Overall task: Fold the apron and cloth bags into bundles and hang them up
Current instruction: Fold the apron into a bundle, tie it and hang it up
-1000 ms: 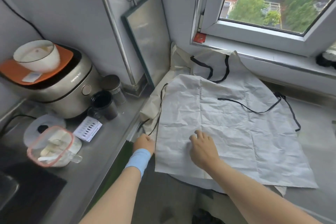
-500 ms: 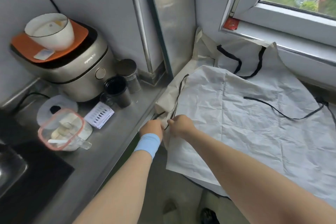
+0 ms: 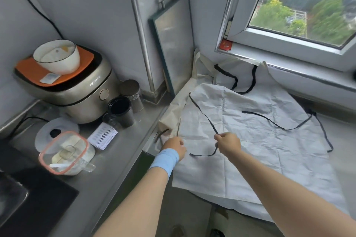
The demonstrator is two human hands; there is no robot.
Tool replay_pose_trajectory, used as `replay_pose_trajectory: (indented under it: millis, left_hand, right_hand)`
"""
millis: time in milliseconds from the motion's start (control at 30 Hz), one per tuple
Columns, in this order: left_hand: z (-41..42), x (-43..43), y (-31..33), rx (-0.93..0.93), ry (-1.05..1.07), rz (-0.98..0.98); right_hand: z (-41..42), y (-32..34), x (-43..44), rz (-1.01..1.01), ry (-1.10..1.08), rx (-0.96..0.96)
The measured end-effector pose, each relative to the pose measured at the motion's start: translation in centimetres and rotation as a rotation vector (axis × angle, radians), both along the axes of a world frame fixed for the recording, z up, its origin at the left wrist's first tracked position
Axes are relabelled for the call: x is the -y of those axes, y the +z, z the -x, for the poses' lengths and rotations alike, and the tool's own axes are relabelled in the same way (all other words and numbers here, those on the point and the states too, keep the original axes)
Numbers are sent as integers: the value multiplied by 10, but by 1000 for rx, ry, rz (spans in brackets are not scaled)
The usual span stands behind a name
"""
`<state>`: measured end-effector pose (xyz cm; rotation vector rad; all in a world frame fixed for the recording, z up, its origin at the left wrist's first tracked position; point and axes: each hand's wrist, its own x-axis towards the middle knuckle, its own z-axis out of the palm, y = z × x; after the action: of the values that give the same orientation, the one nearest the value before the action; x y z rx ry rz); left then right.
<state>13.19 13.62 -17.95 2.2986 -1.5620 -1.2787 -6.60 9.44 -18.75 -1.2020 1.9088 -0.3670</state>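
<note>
A crumpled white apron [image 3: 260, 150] lies spread flat on the counter under the window. Its left black tie strap [image 3: 204, 115] runs across the cloth from the apron's upper left edge. My right hand [image 3: 228, 143] pinches that strap and holds it above the apron. The strap's loose end [image 3: 202, 154] curls below the hand. My left hand [image 3: 174, 146], with a blue wristband, rests curled at the apron's left edge. A beige cloth bag [image 3: 173, 119] lies bunched under that edge. A white bag with black handles [image 3: 238, 77] sits behind the apron. Another black strap [image 3: 277, 123] trails at the right.
A rice cooker [image 3: 77, 90] with a bowl [image 3: 57, 57] on top stands at the left. Two dark cups [image 3: 121, 111], a card [image 3: 103, 136] and a lidded plastic container [image 3: 65, 154] stand nearby. A metal tray [image 3: 173, 44] leans on the wall. The window sill [image 3: 289, 61] borders the back.
My right hand left the apron's middle, took the black strap at the left edge and pulled it right across the cloth. My left hand stayed by the left edge.
</note>
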Motion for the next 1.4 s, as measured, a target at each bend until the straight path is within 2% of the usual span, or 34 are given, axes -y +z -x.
replay_pose_trajectory:
  millis: [133, 233, 300, 400, 500, 633, 867, 933, 1067, 1133, 1200, 1300, 1367, 1400]
  left_hand:
    - [15, -6, -11, 179, 6, -131]
    - [22, -7, -18, 205, 78, -142]
    - [19, -8, -25, 188, 121, -140]
    - [17, -9, -26, 106, 97, -101]
    - [10, -13, -23, 39, 115, 48]
    - [7, -27, -13, 39, 188, 169]
    - [16, -54, -5, 65, 222, 76]
    - [24, -56, 5, -5, 232, 41]
    - [58, -57, 38, -268, 260, -16]
    - [83, -53, 59, -352, 243, -12]
    - [109, -46, 76, -387, 201, -8]
    - [156, -35, 95, -377, 67, -5]
    - [195, -31, 101, -372, -51, -46]
    - [213, -31, 101, -361, -113, -70]
  right_hand:
    - [40, -5, -22, 34, 87, -329]
    - [50, -14, -48, 239, 300, -514]
    - [49, -28, -65, 308, 503, -513]
    - [48, -42, -83, 222, 660, -527]
    - [50, -50, -88, 231, 657, -534]
    - [60, -51, -95, 387, 588, -510]
    - [90, -59, -114, 464, 808, -434]
    - [98, -61, -118, 467, 863, -436]
    - [109, -45, -120, 367, 997, -436]
    - [117, -25, -114, 222, 970, -346]
    - [129, -1, -102, 119, 712, -110]
    - [152, 46, -81, 26, 218, 378]
    - [177, 69, -69, -46, 94, 540]
    - [186, 78, -64, -71, 75, 556]
